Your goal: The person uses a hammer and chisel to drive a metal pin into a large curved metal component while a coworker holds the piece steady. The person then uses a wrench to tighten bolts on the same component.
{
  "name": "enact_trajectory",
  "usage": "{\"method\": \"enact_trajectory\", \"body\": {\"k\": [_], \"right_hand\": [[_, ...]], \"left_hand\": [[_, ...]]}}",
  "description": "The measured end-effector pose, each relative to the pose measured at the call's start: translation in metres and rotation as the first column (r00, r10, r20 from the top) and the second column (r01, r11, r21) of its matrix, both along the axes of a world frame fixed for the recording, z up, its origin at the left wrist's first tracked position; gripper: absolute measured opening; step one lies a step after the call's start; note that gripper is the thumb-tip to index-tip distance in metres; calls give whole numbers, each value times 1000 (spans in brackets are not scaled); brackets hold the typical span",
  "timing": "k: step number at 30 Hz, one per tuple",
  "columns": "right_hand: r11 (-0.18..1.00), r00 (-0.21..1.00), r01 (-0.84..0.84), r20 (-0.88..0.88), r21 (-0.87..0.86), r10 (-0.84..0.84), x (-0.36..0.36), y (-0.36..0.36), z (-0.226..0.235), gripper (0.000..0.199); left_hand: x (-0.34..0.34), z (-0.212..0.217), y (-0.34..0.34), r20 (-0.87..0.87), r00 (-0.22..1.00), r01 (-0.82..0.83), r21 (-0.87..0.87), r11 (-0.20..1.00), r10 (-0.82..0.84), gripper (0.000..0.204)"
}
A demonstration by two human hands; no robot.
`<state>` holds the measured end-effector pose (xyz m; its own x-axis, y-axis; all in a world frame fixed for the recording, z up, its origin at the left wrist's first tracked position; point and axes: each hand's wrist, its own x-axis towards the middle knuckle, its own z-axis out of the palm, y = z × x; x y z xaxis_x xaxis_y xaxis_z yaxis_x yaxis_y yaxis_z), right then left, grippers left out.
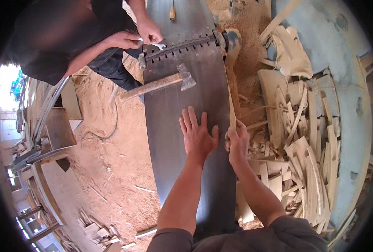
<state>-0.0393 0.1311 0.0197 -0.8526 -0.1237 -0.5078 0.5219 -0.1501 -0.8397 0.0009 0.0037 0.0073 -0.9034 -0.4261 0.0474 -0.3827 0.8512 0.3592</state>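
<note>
My left hand point(197, 136) lies flat on a long dark metal machine table point(169, 130), fingers stretched out. At the table's right edge, my right hand point(238, 147) is closed around a thin wooden strip point(232, 111) that runs forward along that edge; part of its grip is hidden. Ahead of my left hand a hatchet point(187, 78) rests across the table, its worn wooden handle point(153, 87) jutting past the left edge. Beyond it, a slotted metal bar with bolts point(180, 49) crosses the table. A co-worker's hands point(129, 40) hold a wrench point(158, 45) by its left end.
A tool with a yellowish handle point(172, 14) is on the far table section. Wood offcuts point(312, 168) pile up on the right, beside a large pale blue-grey machine body point(350, 138). Sawdust and scraps cover the floor point(119, 164) at left, where a cable point(111, 134) lies.
</note>
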Motion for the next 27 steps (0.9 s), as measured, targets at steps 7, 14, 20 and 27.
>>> {"method": "enact_trajectory", "body": {"k": [7,14,20,27], "right_hand": [[947,912,-93,-355,306,204,74,79,31,59],[941,984,-92,-114,327,136,174,161,67,51],[823,995,-36,-57,567,83,316,188,68,50],[837,997,72,-53,542,-51,452,65,97,53]], "left_hand": [[7,-13,6,-41,999,3,-104,995,-7,63],[20,-19,-10,-35,998,56,-137,989,-61,71],[88,-16,-32,64,932,332,246,911,-357,76],[300,37,-22,-161,971,228,835,500,-174,65]]}}
